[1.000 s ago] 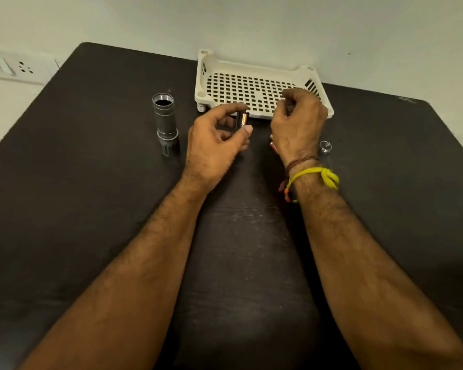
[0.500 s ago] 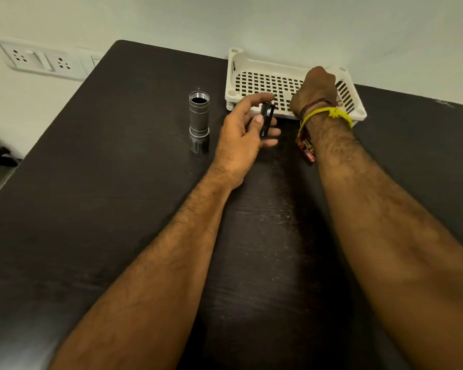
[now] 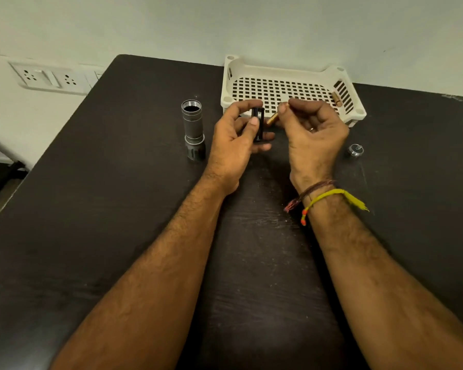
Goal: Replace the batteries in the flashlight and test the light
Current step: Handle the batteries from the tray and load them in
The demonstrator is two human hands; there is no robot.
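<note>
The left hand (image 3: 237, 140) grips a black holder (image 3: 258, 124); the right hand (image 3: 314, 134) pinches a battery (image 3: 272, 118) just beside it. The flashlight (image 3: 193, 129) stands left of the left hand.

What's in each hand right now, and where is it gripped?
The left hand pinches the black battery holder by its sides, upright. The right hand holds a copper battery by its far end.

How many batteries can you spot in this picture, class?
2. One battery is pinched in the right hand, beside the black holder in the left hand; another battery lies in the basket. The holder may hide more.
</note>
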